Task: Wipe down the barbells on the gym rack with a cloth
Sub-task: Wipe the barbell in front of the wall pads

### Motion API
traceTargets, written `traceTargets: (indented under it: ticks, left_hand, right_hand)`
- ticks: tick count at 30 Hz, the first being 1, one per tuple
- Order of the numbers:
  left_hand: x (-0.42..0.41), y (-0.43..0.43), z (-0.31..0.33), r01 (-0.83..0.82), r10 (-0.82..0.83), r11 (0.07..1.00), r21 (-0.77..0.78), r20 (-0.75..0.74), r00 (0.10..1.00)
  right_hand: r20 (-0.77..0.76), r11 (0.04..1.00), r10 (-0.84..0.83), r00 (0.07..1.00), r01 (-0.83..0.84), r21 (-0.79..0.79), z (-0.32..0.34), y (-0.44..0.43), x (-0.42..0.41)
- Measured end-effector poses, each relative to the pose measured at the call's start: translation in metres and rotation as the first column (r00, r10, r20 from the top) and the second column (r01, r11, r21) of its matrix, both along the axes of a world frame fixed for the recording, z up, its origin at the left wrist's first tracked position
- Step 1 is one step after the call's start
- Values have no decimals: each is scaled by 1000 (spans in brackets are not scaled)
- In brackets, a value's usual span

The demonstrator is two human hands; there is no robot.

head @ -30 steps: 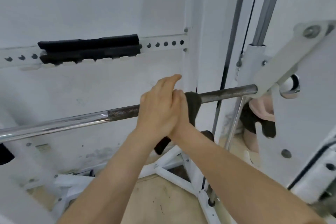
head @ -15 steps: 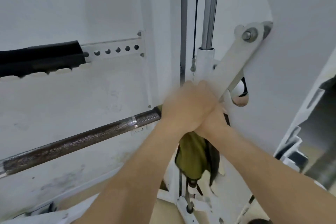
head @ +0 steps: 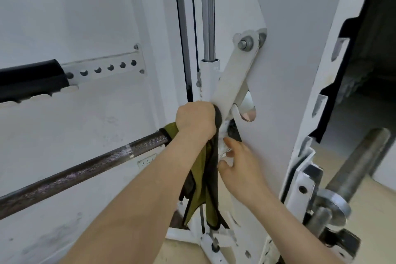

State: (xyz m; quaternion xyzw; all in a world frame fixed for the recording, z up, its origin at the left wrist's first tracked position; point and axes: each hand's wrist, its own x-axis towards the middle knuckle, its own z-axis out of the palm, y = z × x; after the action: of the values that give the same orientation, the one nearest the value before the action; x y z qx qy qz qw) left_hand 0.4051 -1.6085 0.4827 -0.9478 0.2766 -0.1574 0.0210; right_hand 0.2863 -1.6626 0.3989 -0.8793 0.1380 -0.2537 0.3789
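Note:
A dark knurled barbell slants from the lower left up to the white rack upright. My left hand is closed around the bar's right end, right beside the white pivoting arm, with an olive-green cloth wrapped under it. The cloth's loose end hangs down below the bar. My right hand is off the bar, just below and right of the left, fingers spread, next to the hanging cloth. The barbell's thick end sleeve sticks out past the rack at the lower right.
A white rack plate fills the middle right. A chrome guide rod runs vertically above my hands. A black pad sits on a perforated white rail at the left. White base legs lie on the tan floor.
Both hands slid the cloth rightward along the bar to the rack upright. My right hand has since come off the cloth and opened; the view shifted right.

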Motion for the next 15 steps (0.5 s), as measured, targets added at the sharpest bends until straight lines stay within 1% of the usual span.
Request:
traceTargets:
  ticks: [2,3,5,7,8,9,11,12,13,15]
  left_hand:
    - [-3,8,-1,18,-18,1000,-2,9,1000]
    - [-5,14,-1,35,-35,999,1,17,999]
    - [-9,29,0,54,-54,998,21,34,998]
    - [-14,51,-1,41,-42,999,20,56,998]
    - [-17,66,-1,20,-22,1000,24,75,997]
    - [-20,85,-3,-12,8,999,35,95,995]
    - [-26,132,-7,-110,101,992,69,126,987]
    - [-30,154,-8,-156,146,985,74,133,980]
    - [-34,171,-8,-192,180,978,80,136,974]
    - [-38,185,-8,-229,217,969,92,130,968]
  right_hand:
    - [22,999,23,999,-24,36,7,12,4]
    - [41,1000,8,999,-8,11,13,18,6]
    - [132,995,-24,991,36,-92,27,29,10]
    - [204,968,32,979,20,-249,40,37,20]
    - [186,946,72,980,-8,-324,44,42,26]
    - [134,920,114,984,-54,-388,46,46,32]
    - [-10,859,168,986,-152,-490,46,55,40]
    - [-61,826,170,984,-176,-536,45,58,43]
    - [-79,795,160,984,-176,-580,43,61,45]
    - [-43,765,120,992,-120,-633,41,63,49]
